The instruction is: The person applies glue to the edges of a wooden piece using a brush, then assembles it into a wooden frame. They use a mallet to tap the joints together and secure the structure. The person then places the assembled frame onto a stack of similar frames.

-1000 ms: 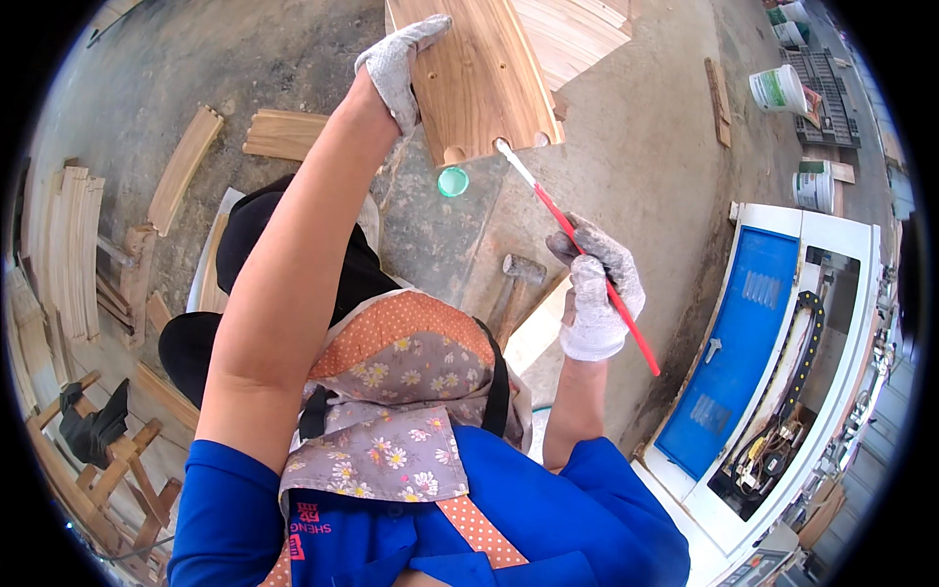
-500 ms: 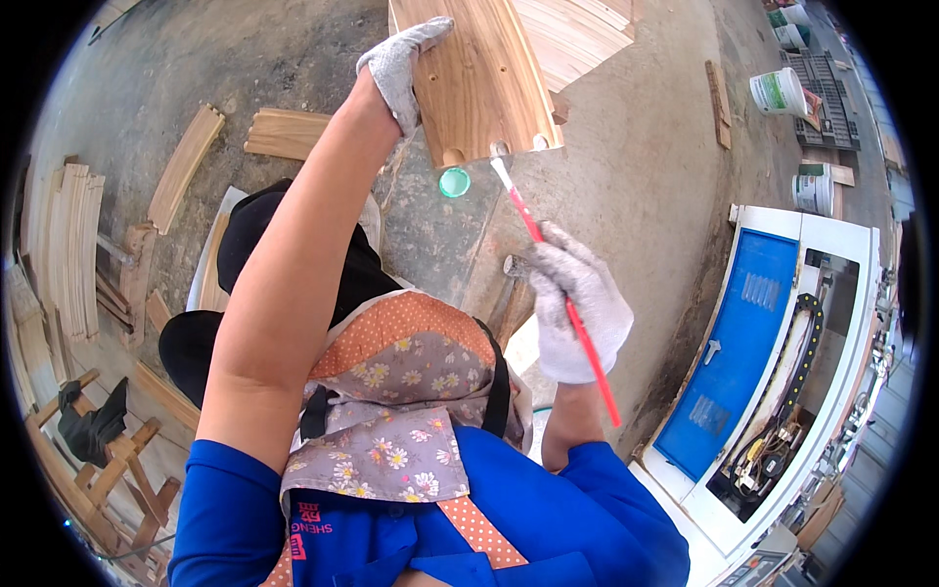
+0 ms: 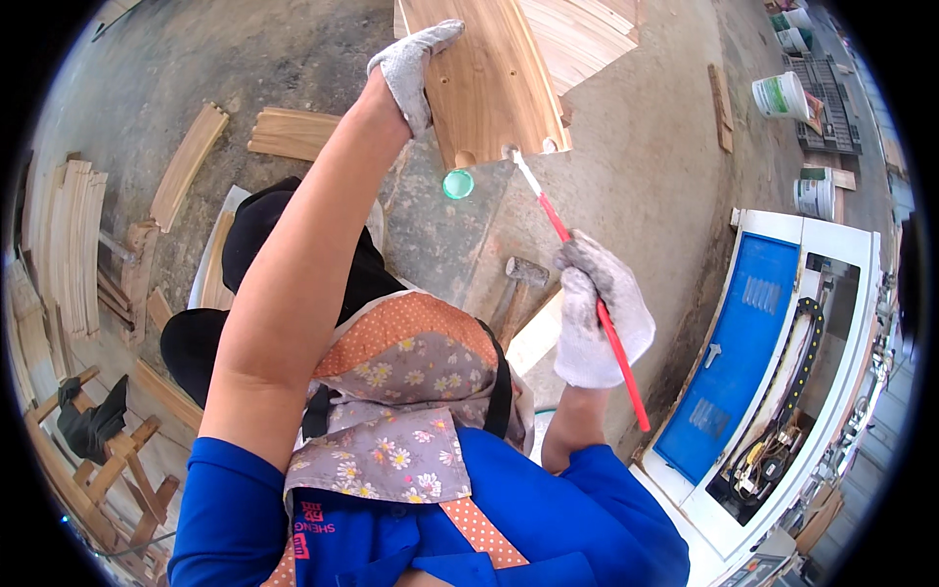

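Note:
Gripped along its left edge, a brown wooden board (image 3: pixel 494 83) hangs in my gloved left hand (image 3: pixel 411 73). Its near end has several rounded notches, and small holes dot its face. My gloved right hand (image 3: pixel 606 311) is closed around the red handle of a paintbrush (image 3: pixel 557 220). The brush's white-coated tip touches the board's end at the middle notch. White stuff shows in the notch at the right corner. Just below the board's left corner there is a small green round lid or cup (image 3: pixel 458 184); its contents are unclear.
A mallet (image 3: pixel 526 272) stands near my right knee beside a pale board. Stacked planks (image 3: pixel 70 245) and loose curved boards (image 3: pixel 191 166) lie at left. A blue-and-white machine cabinet (image 3: pixel 736 342) is at right, with white buckets (image 3: pixel 780 95) beyond. Pale boards (image 3: pixel 577 44) lie behind the held board.
My right hand and the brush have shifted right and slightly down, the tip staying at the middle notch. The board and my left hand have moved slightly right.

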A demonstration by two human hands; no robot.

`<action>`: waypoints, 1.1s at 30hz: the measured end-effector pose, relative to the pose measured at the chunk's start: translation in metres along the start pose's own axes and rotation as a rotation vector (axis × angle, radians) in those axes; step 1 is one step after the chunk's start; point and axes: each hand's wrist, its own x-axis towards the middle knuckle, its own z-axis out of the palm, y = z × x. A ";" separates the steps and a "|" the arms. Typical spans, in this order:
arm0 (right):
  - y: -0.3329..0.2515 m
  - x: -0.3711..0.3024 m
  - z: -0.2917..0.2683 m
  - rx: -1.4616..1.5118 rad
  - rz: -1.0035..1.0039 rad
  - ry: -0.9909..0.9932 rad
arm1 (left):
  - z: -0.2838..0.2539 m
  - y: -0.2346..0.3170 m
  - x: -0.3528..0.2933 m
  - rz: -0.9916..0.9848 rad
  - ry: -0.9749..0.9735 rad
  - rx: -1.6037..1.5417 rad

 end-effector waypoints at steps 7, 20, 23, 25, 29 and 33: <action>-0.012 -0.005 -0.004 0.082 -0.079 -0.063 | 0.003 0.001 -0.002 -0.015 0.007 0.037; -0.009 -0.003 0.017 0.010 -0.211 -0.224 | -0.009 -0.001 0.007 -0.019 -0.115 0.010; -0.008 -0.004 0.019 0.023 -0.154 -0.170 | -0.006 0.000 0.006 -0.035 -0.084 0.020; -0.015 -0.005 0.019 -0.010 -0.186 -0.201 | -0.005 -0.002 0.006 -0.009 -0.030 0.031; -0.015 -0.005 0.020 0.002 -0.071 -0.169 | 0.000 -0.002 0.003 -0.002 -0.007 0.026; -0.012 -0.009 0.021 0.002 -0.139 -0.162 | -0.001 -0.002 0.003 -0.007 -0.014 0.023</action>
